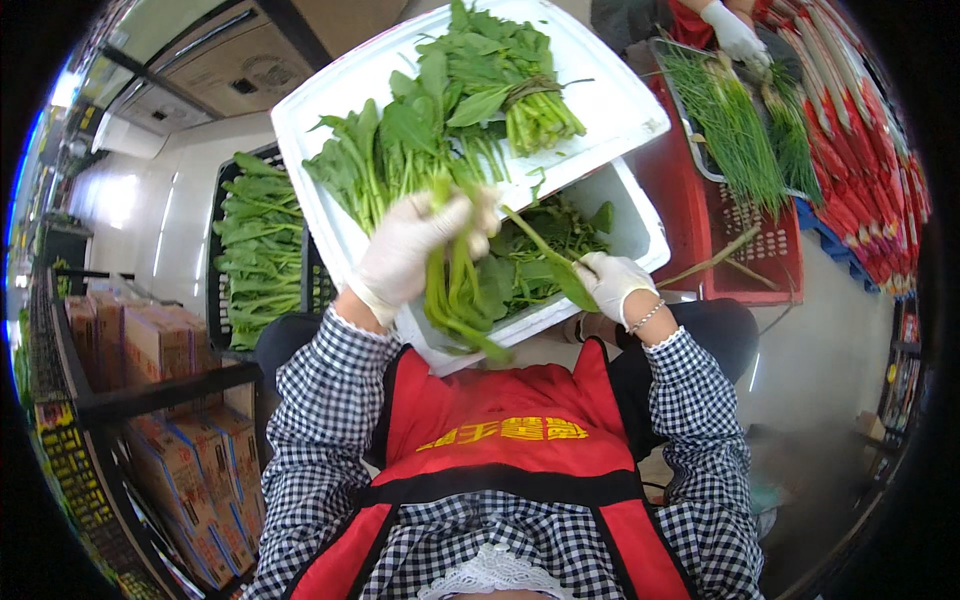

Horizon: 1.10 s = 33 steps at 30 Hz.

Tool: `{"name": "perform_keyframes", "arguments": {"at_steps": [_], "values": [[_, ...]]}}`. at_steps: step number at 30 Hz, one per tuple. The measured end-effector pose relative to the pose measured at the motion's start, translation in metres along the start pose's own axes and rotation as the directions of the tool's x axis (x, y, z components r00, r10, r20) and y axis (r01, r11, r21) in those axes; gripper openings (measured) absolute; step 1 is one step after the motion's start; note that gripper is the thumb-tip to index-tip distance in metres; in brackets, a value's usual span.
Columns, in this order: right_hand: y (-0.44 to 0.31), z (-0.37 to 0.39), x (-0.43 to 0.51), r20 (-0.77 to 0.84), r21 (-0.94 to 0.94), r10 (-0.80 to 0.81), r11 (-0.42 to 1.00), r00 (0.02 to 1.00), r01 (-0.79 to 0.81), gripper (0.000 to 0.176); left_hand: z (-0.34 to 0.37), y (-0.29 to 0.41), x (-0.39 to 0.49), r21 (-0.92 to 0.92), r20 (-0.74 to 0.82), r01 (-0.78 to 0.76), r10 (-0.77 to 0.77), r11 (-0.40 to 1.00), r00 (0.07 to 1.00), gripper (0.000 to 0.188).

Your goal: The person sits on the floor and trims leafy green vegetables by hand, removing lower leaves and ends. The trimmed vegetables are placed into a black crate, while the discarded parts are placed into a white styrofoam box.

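Observation:
My left hand (pixel 409 244), in a white glove, grips a bunch of leafy green stems (pixel 450 292), its leaves hanging down over a white foam box (pixel 649 232). Between the gloved fingers of my right hand (pixel 616 283) is a single leafy stalk (pixel 546 247), apart from the bunch. Loose leaves (pixel 532 259) lie inside the box. Across the box's far part rests a white foam lid (pixel 611 112). It bears untied greens (pixel 401 131) on the left and a bundle of greens (pixel 540 112) bound with a dark tie on the right.
Leafy greens (pixel 259 240) fill a black crate at my left. Cardboard boxes (pixel 161 341) sit on a shelf nearer me. Right of the box stands a red crate (pixel 679 244), with a tray of scallions (pixel 720 120) beyond and another person's gloved hand (pixel 739 37) there. Red-wrapped packages (pixel 855 142) are stacked beside it.

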State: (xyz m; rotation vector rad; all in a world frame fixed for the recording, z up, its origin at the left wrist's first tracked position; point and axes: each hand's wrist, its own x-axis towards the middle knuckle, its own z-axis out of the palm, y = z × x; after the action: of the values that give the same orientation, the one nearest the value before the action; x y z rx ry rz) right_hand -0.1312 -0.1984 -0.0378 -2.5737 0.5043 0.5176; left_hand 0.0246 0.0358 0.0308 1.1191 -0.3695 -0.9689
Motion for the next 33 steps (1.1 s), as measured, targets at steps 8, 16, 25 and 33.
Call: {"name": "perform_keyframes", "arguments": {"at_steps": [8,16,25,33], "values": [[-0.01,0.047,0.057,0.088,-0.425,-0.234,0.87,0.968,0.249,0.024,-0.048,0.035,-0.018,-0.447,-0.154,-0.377,0.346,0.811,0.926,0.032],[-0.022,0.019,0.058,0.022,-0.256,-0.238,0.938,0.971,0.235,0.022,-0.071,0.06,-0.079,-0.064,-0.346,-0.513,0.463,0.856,0.816,0.035],[-0.135,0.019,0.068,-0.299,-0.012,-0.455,0.881,0.839,0.474,0.024,-0.078,0.071,-0.102,0.106,-0.492,-0.49,0.474,0.865,0.73,0.024],[-0.201,0.054,0.085,-0.169,-0.256,-0.524,0.841,0.835,0.476,0.024,-0.096,0.065,-0.111,0.125,-0.524,-0.512,0.495,0.85,0.693,0.026]]}}
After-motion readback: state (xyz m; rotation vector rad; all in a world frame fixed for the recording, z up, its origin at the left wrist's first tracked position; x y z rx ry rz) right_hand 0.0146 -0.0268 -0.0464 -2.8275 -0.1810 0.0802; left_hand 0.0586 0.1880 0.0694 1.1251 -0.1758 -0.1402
